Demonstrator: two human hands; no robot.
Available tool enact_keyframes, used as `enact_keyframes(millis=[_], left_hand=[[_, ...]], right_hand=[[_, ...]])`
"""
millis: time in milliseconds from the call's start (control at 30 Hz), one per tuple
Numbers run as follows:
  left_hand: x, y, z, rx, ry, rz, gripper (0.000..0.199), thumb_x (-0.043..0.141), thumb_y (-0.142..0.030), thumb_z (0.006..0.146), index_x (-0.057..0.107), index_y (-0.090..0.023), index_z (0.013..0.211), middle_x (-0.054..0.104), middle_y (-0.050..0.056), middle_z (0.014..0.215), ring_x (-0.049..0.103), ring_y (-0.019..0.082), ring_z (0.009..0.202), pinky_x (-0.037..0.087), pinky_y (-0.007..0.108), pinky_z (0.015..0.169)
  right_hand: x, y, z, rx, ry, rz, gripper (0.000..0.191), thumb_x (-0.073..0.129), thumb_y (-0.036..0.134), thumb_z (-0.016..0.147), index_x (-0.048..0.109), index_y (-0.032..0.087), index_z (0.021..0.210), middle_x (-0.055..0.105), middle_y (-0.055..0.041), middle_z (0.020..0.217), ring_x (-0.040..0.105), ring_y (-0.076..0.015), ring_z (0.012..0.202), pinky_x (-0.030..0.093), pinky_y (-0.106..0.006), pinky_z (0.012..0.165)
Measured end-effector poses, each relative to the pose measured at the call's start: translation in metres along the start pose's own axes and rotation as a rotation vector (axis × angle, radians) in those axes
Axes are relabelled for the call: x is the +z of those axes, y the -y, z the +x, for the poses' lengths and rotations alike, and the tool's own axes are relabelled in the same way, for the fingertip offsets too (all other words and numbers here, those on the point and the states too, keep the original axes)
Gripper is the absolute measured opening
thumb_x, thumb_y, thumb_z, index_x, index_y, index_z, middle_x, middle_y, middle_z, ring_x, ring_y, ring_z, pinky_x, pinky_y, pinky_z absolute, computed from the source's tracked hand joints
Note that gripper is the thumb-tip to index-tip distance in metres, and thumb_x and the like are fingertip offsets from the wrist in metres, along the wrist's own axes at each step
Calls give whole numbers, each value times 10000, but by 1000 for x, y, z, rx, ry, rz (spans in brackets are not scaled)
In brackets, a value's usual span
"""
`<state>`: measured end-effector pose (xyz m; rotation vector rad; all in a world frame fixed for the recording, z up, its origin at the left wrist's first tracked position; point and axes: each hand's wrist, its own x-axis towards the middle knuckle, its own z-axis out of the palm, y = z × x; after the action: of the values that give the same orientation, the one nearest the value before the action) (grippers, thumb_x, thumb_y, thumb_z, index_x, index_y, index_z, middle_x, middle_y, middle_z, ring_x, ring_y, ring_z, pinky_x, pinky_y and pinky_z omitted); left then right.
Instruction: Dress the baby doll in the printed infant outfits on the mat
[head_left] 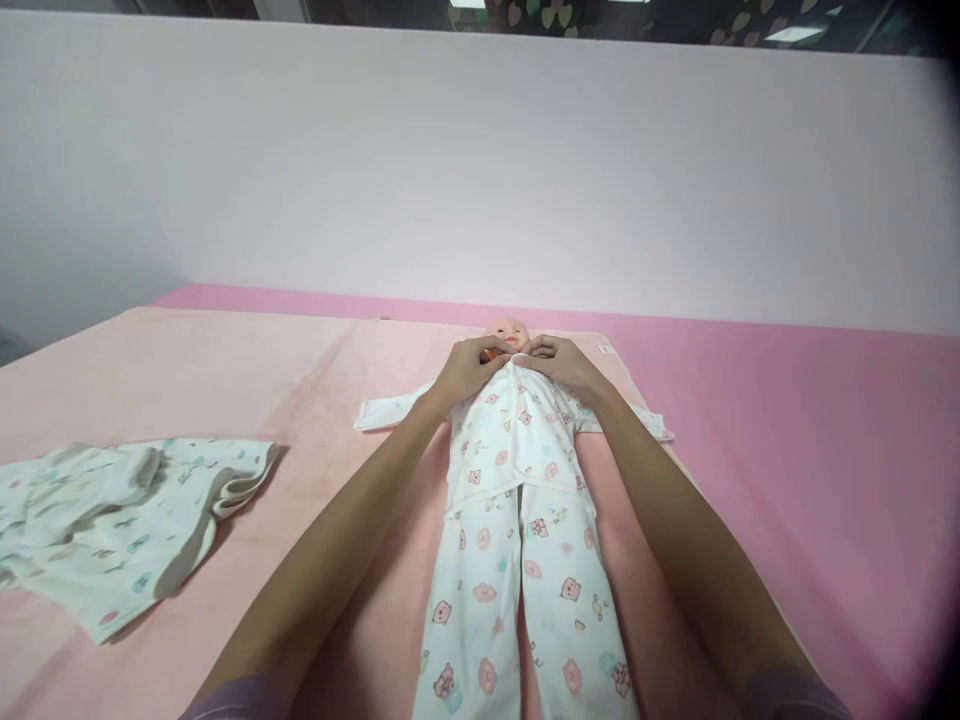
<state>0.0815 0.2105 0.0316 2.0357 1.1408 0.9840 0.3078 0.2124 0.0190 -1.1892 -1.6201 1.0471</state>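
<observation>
Right now the doll (508, 329) lies face up on the pink blanket (322, 390), its long axis running near to far between my forearms, head far. My left hand (472, 367) and right hand (561, 362), equally near, pinch the shirt (517, 430) at its neckline. My fingers hide the neck; the trousers (487, 600) are cut off nearest me.

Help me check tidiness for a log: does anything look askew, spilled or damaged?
No spill or damage shows. Only the printed cloth at left stands out mildly: rumpled, its right edge curling over, while the patterned top in the middle lies fairly straight.
</observation>
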Motion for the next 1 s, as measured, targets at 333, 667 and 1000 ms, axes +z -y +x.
enact_keyframes(millis=[333,667,1000], left_hand=[[3,2,-4,150,-76,82,179,624,-320,986,765,-212,1009,796,28,1079,621,145,762,463,272,802],[16,12,-2,76,-155,-54,206,650,-356,968,778,-203,1019,797,22,1054,641,153,820,472,263,817],[17,14,2,3,-155,-109,196,690,-362,930,802,-209,979,813,37,1036,699,196,888,512,299,857]], right_hand=[[-1,-2,0,-43,-28,14,381,877,567,783,828,254,995,807,-52,1075,724,-276,1064,560,-449,991],[4,-6,1,-32,-40,75,399,891,564,768,816,243,993,809,-60,1101,723,-275,1115,557,-443,1034],[4,-6,1,-28,-44,44,433,903,575,752,819,232,1004,812,-72,1115,723,-289,1125,552,-448,1041]])
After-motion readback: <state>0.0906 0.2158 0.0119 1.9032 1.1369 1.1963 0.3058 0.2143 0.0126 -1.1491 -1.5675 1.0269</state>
